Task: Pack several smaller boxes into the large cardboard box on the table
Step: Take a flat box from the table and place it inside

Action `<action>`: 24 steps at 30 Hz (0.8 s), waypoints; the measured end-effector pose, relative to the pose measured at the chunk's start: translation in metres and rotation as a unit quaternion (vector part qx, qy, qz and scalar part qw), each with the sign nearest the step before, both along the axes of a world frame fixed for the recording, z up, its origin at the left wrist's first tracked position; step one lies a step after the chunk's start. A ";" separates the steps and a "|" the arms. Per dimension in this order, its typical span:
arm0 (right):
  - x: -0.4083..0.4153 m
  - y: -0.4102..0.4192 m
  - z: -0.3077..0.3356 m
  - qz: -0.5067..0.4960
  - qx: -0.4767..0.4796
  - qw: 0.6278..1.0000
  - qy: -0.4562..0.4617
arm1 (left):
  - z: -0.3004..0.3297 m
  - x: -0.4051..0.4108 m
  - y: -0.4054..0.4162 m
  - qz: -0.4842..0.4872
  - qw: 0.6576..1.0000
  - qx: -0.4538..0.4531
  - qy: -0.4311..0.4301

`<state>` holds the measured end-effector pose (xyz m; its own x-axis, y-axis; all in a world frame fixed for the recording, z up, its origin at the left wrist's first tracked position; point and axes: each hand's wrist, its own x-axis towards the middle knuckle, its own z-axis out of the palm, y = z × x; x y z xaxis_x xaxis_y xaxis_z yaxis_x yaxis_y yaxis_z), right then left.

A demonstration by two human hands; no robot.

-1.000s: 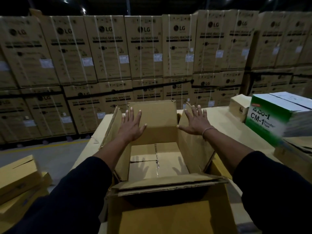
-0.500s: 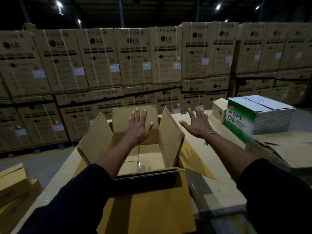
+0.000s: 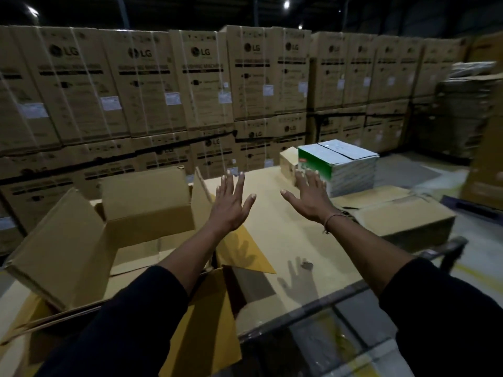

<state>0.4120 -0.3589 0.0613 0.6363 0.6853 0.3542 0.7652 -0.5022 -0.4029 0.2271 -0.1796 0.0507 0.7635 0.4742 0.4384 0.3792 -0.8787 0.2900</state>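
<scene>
Leftmost, large open brown cardboard box [image 3: 109, 229] on the pale wooden table [image 3: 275, 235], flaps standing up and splayed outward, inside bare as far as visible. Just right of it, left hand [image 3: 230, 205] raised above the tabletop, fingers spread wide, clasping nothing. Further right, right hand [image 3: 309, 198] likewise flat and splayed, empty, a thin cord bracelet [image 3: 332, 220] at the wrist. Beyond its fingertips, small plain tan carton [image 3: 288, 163] touching a green-and-white printed box [image 3: 337, 165] at the table's far edge. Rightmost, flat brown cardboard carton [image 3: 402, 213]. Behind, wall of stacked strapped LG cartons [image 3: 190, 85].
</scene>
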 end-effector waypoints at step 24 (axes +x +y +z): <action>0.268 -0.081 -0.102 -0.223 -0.098 0.965 0.092 | -0.103 0.384 -0.040 -0.138 0.983 -0.101 0.061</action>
<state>0.6803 -0.4401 -0.0410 0.9234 0.3709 0.0988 0.3798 -0.8458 -0.3746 0.6114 -0.2197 -0.0527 0.9161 0.3107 0.2536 0.1780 -0.8816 0.4372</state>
